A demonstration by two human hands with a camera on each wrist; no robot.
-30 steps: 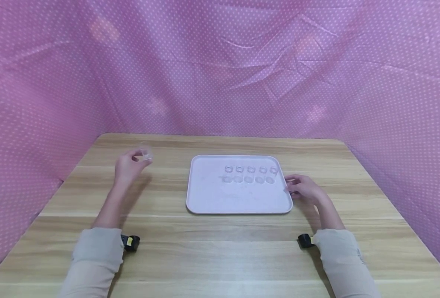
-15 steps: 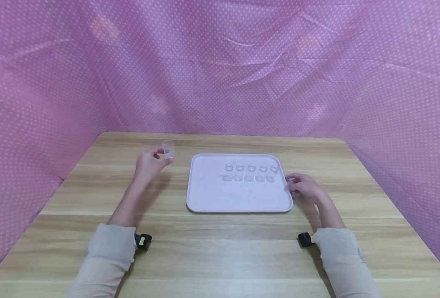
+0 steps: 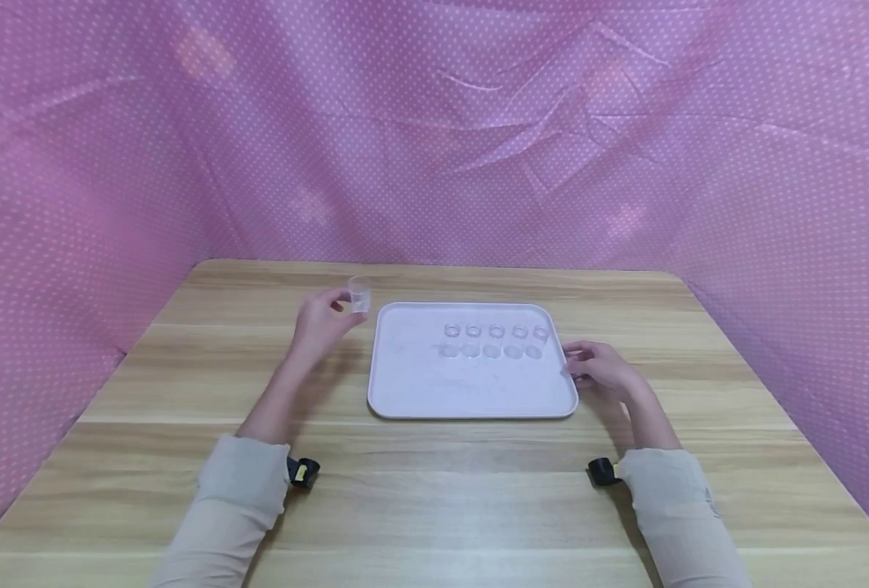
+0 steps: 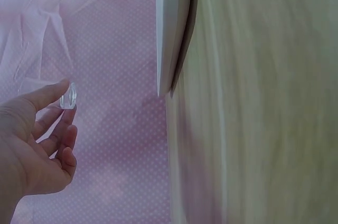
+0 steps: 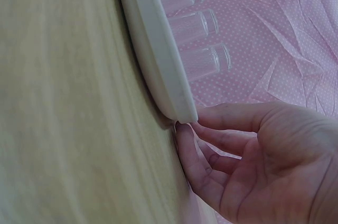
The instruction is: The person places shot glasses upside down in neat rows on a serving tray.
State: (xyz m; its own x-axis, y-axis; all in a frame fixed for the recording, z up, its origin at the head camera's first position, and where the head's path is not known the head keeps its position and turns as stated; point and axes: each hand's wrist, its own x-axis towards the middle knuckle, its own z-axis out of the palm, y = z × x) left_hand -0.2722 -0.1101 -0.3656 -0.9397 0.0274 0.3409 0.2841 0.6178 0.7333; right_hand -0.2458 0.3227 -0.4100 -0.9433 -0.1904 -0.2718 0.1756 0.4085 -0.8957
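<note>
A small clear shot glass (image 3: 359, 296) is pinched between the thumb and fingers of my left hand (image 3: 321, 322). It is held upright above the table, just left of the tray; its thick base (image 4: 69, 96) faces the tabletop in the left wrist view. My right hand (image 3: 603, 367) grips the right edge of the white tray (image 3: 471, 400). In the right wrist view the fingers (image 5: 227, 115) lie over and under the tray's rim. Several like glasses (image 5: 198, 60) stand bottom-up in a row on the tray.
The tray lies on a wood-grain table (image 3: 434, 498). A pink dotted curtain (image 3: 434, 163) hangs behind the table and along both sides. Small black devices (image 3: 304, 473) are strapped at both wrists.
My left hand has carried the shot glass rightward, toward the tray's left edge, and the glass is now upright. My right hand has stayed on the tray's edge.
</note>
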